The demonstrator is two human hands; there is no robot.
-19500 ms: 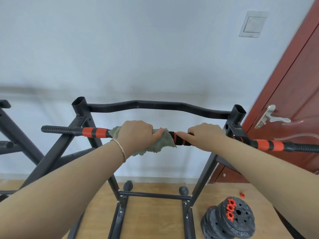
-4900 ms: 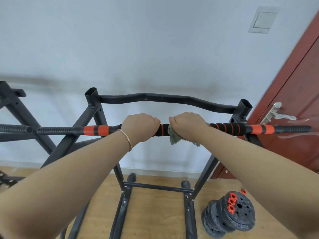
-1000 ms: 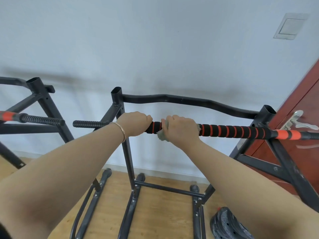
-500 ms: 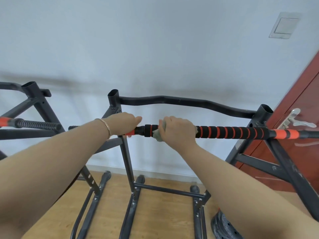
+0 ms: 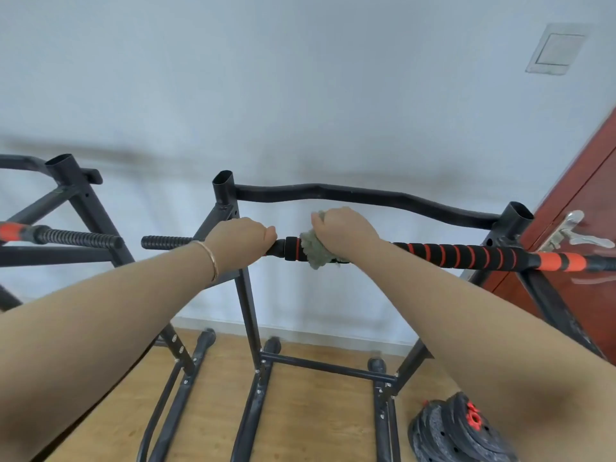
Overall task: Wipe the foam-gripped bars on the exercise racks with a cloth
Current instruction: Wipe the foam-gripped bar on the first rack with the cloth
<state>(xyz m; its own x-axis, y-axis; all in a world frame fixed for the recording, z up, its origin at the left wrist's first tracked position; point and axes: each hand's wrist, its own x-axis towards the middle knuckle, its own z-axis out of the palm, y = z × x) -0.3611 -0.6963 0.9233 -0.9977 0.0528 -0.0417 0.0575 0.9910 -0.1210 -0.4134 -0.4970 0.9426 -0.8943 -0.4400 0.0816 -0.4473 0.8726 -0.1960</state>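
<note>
Here, nearest to the camera, two bare forearms reach forward to a long bar with black foam and orange rings, which lies across a black metal exercise rack. The left grip, with a thin gold bracelet on the wrist, is clenched around the bar near the rack's left upright and seems only to steady it. Just beside it, the right grip is closed around a crumpled grey-green cloth, and the cloth is wrapped on the bar at the left end of the ringed foam part.

I judge the task to be in the middle. The cloth is in contact with the foam, so the wiping of this bar is in progress. The long foam part to the right of the cloth is uncovered, but the picture does not tell if it is already clean. The ribbed black end beyond the left grip appears not yet reached.

Lower, on the wooden floor, some black weight plates lie at the right. Further left stands a second black rack with its own ribbed bar, which probably also waits for the cloth. Behind all is a pale wall, and at the right a red-brown door.
</note>
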